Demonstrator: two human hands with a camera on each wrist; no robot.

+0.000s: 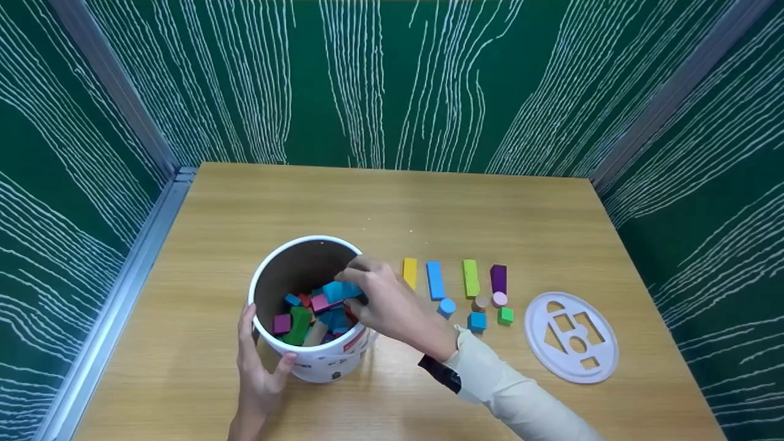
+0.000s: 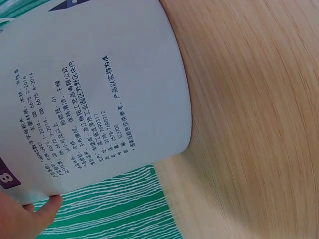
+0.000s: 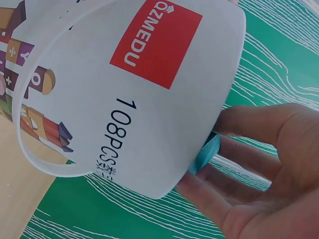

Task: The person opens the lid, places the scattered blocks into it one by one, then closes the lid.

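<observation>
Surface (image 1: 392,208) passable behind bucket (image 1: 324,369); lined-up blocks (image 1: 470,278) and cutout lid (image 1: 563,367) obstruct right side; right hand (image 1: 392,300) crowds bucket mouth.

Seemingly a booth: white-streaked green walls (image 1: 404,79), grey corner posts (image 1: 119,86), wood-grain tabletop (image 1: 490,214).

Right arm (image 1: 533,401) extended from lower right, right hand (image 1: 392,300) pinching; left hand (image 1: 260,373) upright, thumb spread from fingers.

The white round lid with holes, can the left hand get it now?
Probably not: the left hand grips the white round bucket, and the sleeved right arm lies between it and the lid.
</observation>
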